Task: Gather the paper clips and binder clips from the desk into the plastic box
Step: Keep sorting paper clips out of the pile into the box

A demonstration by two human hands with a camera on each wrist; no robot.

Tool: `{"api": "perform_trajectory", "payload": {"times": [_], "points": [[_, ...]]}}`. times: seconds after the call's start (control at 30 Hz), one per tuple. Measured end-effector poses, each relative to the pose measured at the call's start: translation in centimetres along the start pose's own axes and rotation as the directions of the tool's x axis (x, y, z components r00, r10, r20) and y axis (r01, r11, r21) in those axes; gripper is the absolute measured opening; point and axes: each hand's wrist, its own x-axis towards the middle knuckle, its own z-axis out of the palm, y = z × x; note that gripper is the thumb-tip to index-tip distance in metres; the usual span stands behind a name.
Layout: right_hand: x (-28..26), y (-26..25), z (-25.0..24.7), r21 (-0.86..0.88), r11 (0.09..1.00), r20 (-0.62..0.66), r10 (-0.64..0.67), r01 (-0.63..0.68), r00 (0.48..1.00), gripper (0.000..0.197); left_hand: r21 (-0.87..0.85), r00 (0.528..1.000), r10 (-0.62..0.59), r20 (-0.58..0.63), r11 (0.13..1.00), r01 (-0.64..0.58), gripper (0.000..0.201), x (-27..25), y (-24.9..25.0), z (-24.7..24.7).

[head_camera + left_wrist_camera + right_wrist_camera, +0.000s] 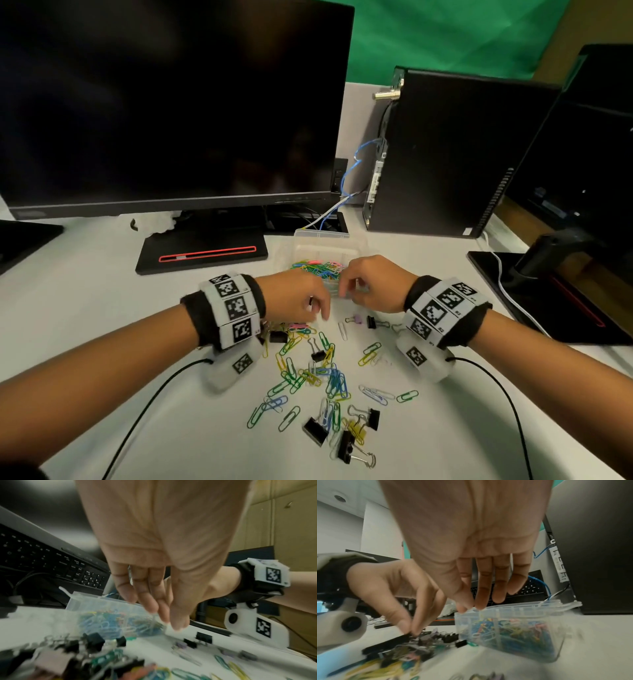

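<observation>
The clear plastic box [322, 236] [82, 600] [522, 606] stands behind my hands and holds many coloured paper clips. Loose paper clips [308, 373] and black binder clips [315, 430] [94, 641] lie scattered on the white desk in front of it. My left hand [323, 313] [171, 622] [411, 629] points down, thumb and fingertips brought together on the pile beside the box. Blur hides what, if anything, is between them. My right hand [346, 291] [471, 608] reaches over the box's near rim with straight fingers, their tips at the rim, and nothing shows in it.
A dark monitor [171, 102] on its base [202, 253] stands behind on the left, with a black computer tower [445, 154] behind on the right. Another monitor stand [548, 260] is at the far right. A keyboard [42, 561] sits beneath the monitor. Black wrist cables [144, 411] trail over the desk.
</observation>
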Motion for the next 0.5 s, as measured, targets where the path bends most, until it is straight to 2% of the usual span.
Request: {"api": "perform_trajectory", "payload": {"times": [0.2,0.3,0.5], "points": [[-1.5,-1.8,1.5,0.119,0.990,0.173,-0.093,0.074,0.981,0.022,-0.037,0.977,0.034,0.209,0.999,-0.027,0.020,-3.7,1.8,1.7],[-1.3,-2.6,2.2,0.162,0.983,0.237,-0.128,0.090,0.963,0.025,-0.057,0.968,0.097,0.233,0.995,-0.085,0.021,-5.2,3.2,2.7],[-0.6,-3.9,3.3,0.138,0.982,0.330,-0.166,0.126,0.929,0.033,-0.124,0.960,0.137,0.244,0.986,-0.109,0.029,-6.7,4.6,4.4]]}}
